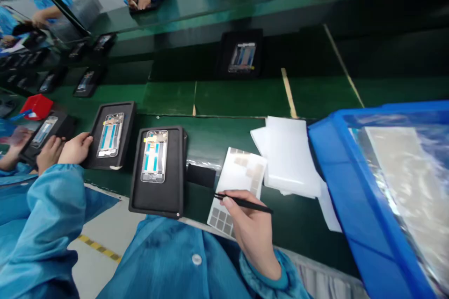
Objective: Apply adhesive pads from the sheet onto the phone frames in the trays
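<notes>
Crinkled blue cloth with a soft sheen forms the wearer's smock [171, 261], closest to the head camera and fastened by a round, pale button [197, 259]. Just ahead, the right hand [254, 226] has slim, matte black tweezers [249, 203] clamped between thumb and fingers, their tapered tips above a smooth white sheet [231, 180] bearing flat grey squares [222, 216], some in a neat grid near its lower edge. Beside that sheet lies a dark rectangular piece [201, 175], and left of it sits a shallow black tray [157, 201] with raised rim and rounded corners, holding a phone-shaped frame [161, 154] with bright blue strips and a shiny border. At the left rim of a second black tray [125, 135], with a similar frame [112, 133] lying in it, the left hand [75, 148] rests its fingertips; whether they pinch the rim, I cannot tell. Farther left, a co-worker's hand [51, 152] is at another dark tray [65, 124], near a red box [38, 105]. To the right, glossy white sheets [291, 159] overlap on the polished green tabletop [210, 131], beside a blue plastic bin [351, 187] containing wrinkled clear film [435, 145].
</notes>
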The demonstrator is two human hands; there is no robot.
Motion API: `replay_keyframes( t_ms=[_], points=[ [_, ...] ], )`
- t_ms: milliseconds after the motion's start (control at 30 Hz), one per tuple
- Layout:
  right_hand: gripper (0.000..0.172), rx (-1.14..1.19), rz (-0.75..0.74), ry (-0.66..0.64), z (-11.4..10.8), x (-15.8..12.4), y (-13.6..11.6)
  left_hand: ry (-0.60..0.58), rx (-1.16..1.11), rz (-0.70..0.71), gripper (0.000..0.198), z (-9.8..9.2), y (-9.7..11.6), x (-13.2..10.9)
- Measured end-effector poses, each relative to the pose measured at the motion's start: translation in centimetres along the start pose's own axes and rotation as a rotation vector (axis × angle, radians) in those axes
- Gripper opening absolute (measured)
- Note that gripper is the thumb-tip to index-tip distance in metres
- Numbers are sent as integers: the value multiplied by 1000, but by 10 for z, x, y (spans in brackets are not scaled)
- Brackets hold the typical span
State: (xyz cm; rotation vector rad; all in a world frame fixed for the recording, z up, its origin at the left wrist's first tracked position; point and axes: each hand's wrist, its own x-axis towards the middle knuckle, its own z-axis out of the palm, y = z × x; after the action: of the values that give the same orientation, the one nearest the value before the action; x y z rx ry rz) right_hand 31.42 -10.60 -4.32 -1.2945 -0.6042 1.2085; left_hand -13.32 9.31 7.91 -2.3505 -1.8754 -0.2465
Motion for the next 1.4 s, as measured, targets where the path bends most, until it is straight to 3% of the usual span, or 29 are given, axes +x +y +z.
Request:
replay_keyframes(
  t_ms=[133,200,267,333,367,433,500,567,733,967,1200,1400],
  points=[
    [15,-34,-15,60,-13,0,-4,-57,100,-84,55,20,15,-1],
    [15,-62,-16,91,-18,1,-8,-47,134,-111,50,24,43,1],
    [15,-75,-14,108,-19,1,-12,-30,116,-83,46,23,86,3],
    [15,-68,-12,119,-18,2,-14,-112,-44,118,41,20,141,6],
    [15,-65,-11,122,-17,2,-14,-85,-134,242,37,19,170,7],
    [16,-73,-17,115,-14,1,-16,-217,-223,507,32,22,221,11],
    [15,-96,-31,93,-9,0,-18,-305,-170,647,36,31,256,14],
    [14,-113,-45,71,-5,-1,-21,-355,-76,711,43,40,274,17],
    [14,-103,-69,63,2,-3,-28,-384,22,748,30,52,275,23],
    [11,-127,-87,56,19,2,-41,-388,-260,676,7,49,262,24],
    [11,-188,-218,27,43,10,-56,-394,-527,565,16,45,257,15],
    [13,-234,-380,-6,52,21,-49,-388,-493,602,20,42,258,11]
  ],
)
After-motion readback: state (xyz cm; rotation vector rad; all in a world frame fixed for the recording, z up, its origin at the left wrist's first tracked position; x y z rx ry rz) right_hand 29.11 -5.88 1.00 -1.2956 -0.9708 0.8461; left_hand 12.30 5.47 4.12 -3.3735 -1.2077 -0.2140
